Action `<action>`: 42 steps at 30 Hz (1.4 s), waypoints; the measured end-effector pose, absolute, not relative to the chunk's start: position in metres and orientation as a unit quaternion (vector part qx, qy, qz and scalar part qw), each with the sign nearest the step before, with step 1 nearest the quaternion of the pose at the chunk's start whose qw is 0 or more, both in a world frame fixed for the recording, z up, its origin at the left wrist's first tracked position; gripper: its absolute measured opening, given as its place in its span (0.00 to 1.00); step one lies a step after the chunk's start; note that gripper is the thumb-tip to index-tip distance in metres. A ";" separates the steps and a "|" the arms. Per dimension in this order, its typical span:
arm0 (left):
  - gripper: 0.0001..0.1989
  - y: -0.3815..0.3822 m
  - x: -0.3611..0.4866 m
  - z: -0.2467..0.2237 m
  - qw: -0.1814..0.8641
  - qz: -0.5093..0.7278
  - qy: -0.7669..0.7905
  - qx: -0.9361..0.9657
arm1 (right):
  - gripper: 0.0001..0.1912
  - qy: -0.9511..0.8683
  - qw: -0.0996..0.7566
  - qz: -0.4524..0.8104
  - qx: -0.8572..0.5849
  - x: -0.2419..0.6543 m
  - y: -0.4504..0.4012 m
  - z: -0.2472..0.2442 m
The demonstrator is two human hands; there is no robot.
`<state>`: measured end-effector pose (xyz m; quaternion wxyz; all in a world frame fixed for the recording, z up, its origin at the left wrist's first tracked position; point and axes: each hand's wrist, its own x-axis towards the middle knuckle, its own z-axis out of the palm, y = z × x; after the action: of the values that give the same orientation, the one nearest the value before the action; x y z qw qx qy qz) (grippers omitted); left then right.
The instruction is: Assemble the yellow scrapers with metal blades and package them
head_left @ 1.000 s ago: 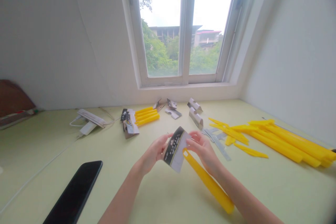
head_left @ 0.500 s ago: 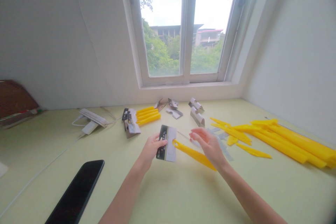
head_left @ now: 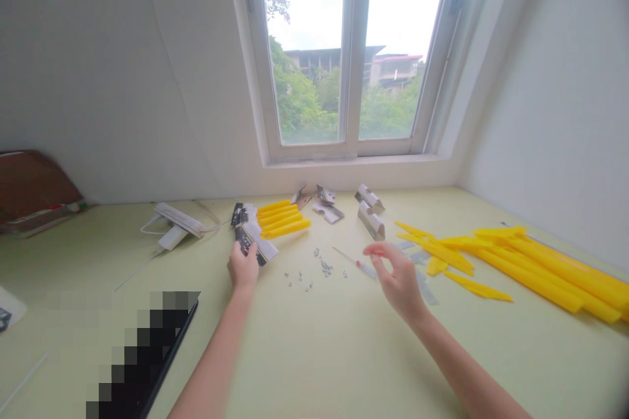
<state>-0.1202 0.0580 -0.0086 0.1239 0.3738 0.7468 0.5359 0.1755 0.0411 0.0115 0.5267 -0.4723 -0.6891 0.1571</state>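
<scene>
My left hand [head_left: 244, 266] is closed on the near edge of a black-and-white folded card [head_left: 265, 250]. A long yellow plastic piece [head_left: 286, 229] lies against that card, at the near end of a row of similar yellow pieces [head_left: 278, 208] with cards. My right hand [head_left: 396, 275] hovers over the table with fingers loosely curled and apart, and nothing shows between them. Just left of it lies a thin screwdriver [head_left: 348, 255] with a clear handle, its end close to my fingers. Several small silver metal parts [head_left: 325, 266] are scattered between my hands.
Folded cards [head_left: 371, 219] stand near the window wall. Flat yellow pieces [head_left: 479, 285] and long yellow tubes [head_left: 545, 268] lie at right. A white power strip [head_left: 179, 219] with cable is at left, and a dark, partly pixelated phone [head_left: 147, 360] lies at front left.
My left hand has carried the card and yellow piece left and away from me, to the row of similar pieces. The small metal parts now show. My right hand has moved slightly right.
</scene>
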 end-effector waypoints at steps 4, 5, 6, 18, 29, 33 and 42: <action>0.29 0.055 -0.125 -0.011 0.050 0.497 0.779 0.379 | 0.07 -0.717 0.513 0.143 -0.450 0.173 0.039 0.011; 0.32 0.054 -0.125 -0.011 0.007 0.478 0.786 0.391 | 0.07 -0.722 0.509 0.143 -0.446 0.173 0.039 0.011; 0.33 0.054 -0.125 -0.011 -0.046 0.451 0.793 0.407 | 0.07 -0.727 0.505 0.143 -0.443 0.173 0.039 0.011; 0.29 0.080 -0.138 -0.025 -0.104 0.146 0.745 0.643 | 0.08 -0.768 0.477 0.143 -0.404 0.171 0.037 0.011; 0.24 0.098 -0.141 -0.024 -0.123 0.142 0.750 0.635 | 0.09 -0.773 0.458 0.148 -0.413 0.174 0.040 0.008; 0.24 0.107 -0.147 -0.028 -0.127 0.139 0.746 0.639 | 0.08 -0.778 0.447 0.148 -0.415 0.175 0.041 0.008; 0.24 0.132 -0.160 -0.028 -0.125 0.121 0.761 0.625 | 0.09 -0.779 0.439 0.143 -0.425 0.178 0.044 0.010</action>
<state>-0.1598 0.1320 -0.0276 -0.1247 0.6248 0.7613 0.1208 0.1780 0.0439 0.0098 0.4388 -0.4252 -0.7786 0.1432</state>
